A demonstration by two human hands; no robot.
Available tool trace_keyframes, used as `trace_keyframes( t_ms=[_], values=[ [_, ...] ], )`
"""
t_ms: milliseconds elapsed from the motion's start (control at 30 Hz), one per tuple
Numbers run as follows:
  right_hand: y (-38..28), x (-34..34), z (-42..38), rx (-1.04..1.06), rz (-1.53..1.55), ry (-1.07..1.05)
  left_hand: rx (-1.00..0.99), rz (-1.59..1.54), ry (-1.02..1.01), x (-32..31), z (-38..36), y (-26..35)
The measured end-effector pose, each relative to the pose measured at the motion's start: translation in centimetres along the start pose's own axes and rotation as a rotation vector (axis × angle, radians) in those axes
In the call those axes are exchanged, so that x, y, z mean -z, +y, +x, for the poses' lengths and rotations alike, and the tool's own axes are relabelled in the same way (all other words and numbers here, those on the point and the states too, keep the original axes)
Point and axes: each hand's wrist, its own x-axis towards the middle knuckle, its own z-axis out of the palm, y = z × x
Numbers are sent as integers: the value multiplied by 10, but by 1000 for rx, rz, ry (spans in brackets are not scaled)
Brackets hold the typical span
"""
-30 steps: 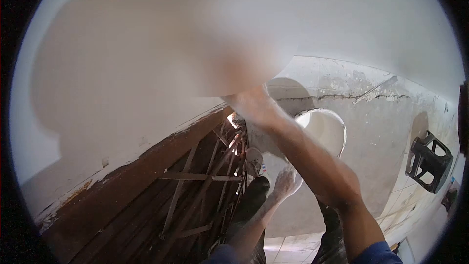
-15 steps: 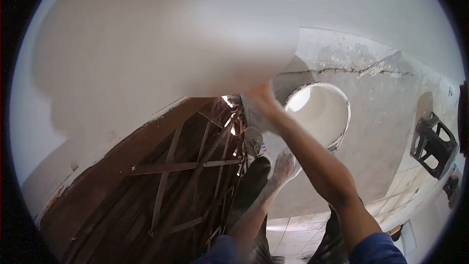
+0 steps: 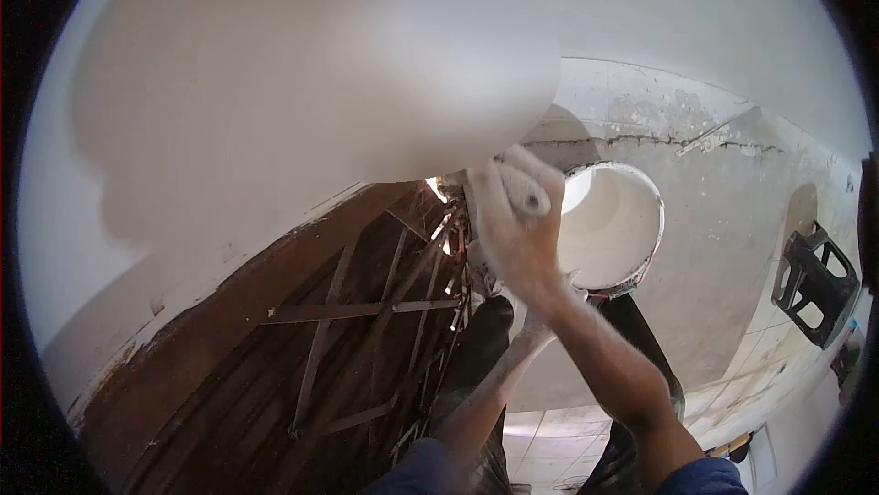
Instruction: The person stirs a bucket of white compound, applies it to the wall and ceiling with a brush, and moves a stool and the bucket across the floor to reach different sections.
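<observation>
My right hand is wrapped round a whitish tool handle, whose round end shows beside the fingers. The working end of the tool is out of sight behind a pale blurred area. Just right of this hand stands a round bucket with a smeared rim, containing smooth whitish material. Partly hidden behind my right wrist is my left hand, close to the bucket's near side. Its fingers are mostly covered, so whether they grip anything does not show.
At the left, a dark opening with a folding metal lattice gate borders the pale wall. A dark plastic stool is at the far right. Cracked plaster runs behind the bucket. My trousered legs are beneath my arms.
My right hand has moved lower and nearer the camera, bringing the tool handle into sight. The right forearm now covers more of my left hand. The view has shifted slightly.
</observation>
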Motion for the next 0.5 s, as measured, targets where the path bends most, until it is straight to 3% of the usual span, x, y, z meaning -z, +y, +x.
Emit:
trace_keyframes(
  t_ms=[67, 167, 200, 267, 367, 500],
  values=[
    [37, 2, 18, 29, -199, 0, 8, 1, -4, 0, -2, -2],
    [62, -24, 31, -227, -81, -103, 13, 6, 13, -3, -7, -6],
    [60, -35, 28, -81, -99, -68, 19, 5, 16, -4, -9, -6],
    [47, -56, 15, 208, -138, 7, 36, -5, 15, 1, -12, -7],
    [-4, -58, -2, 89, 3, -26, 72, -29, 25, 9, -9, 5],
    [-66, -59, -20, 110, 223, -83, 92, -64, 3, 16, 1, 21]
  ],
)
